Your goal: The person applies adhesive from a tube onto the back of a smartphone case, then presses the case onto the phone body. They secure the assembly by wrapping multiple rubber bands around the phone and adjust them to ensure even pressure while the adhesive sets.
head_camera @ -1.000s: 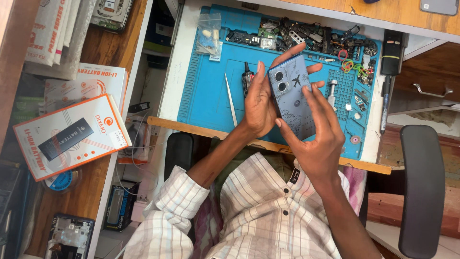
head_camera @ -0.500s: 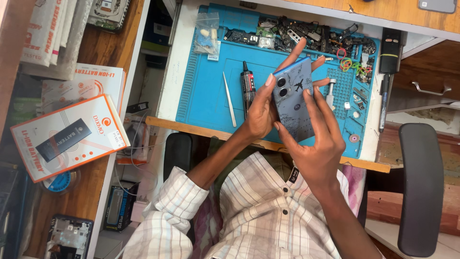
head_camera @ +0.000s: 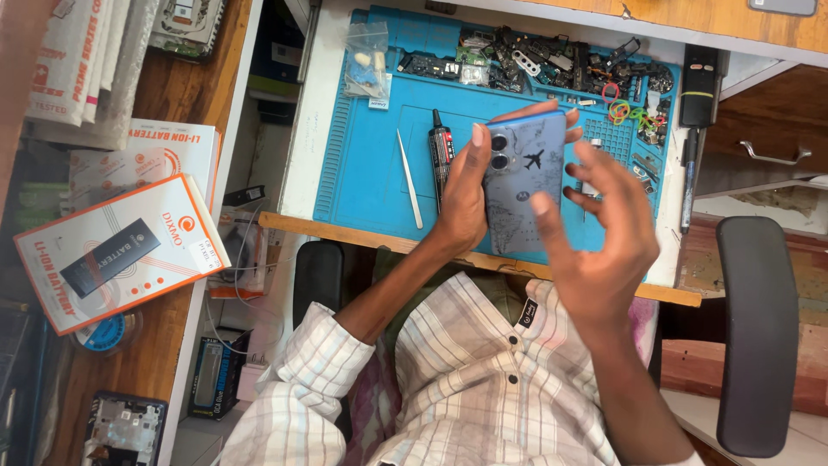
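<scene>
Resting back-up above the blue work mat (head_camera: 362,173), the grey-blue phone (head_camera: 523,185) is clamped by the left hand (head_camera: 466,194), fingers curled round its edges. Just beside it, the right hand (head_camera: 599,233) hovers with fingers spread, perhaps brushing its edge. Tweezers (head_camera: 409,177) and a black glue tube (head_camera: 442,151) lie to the left

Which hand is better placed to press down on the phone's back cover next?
Probably the right hand. It is open and free, with its fingers spread right beside the phone. The left hand is wrapped around the phone's edge, holding it above the blue mat.
</scene>
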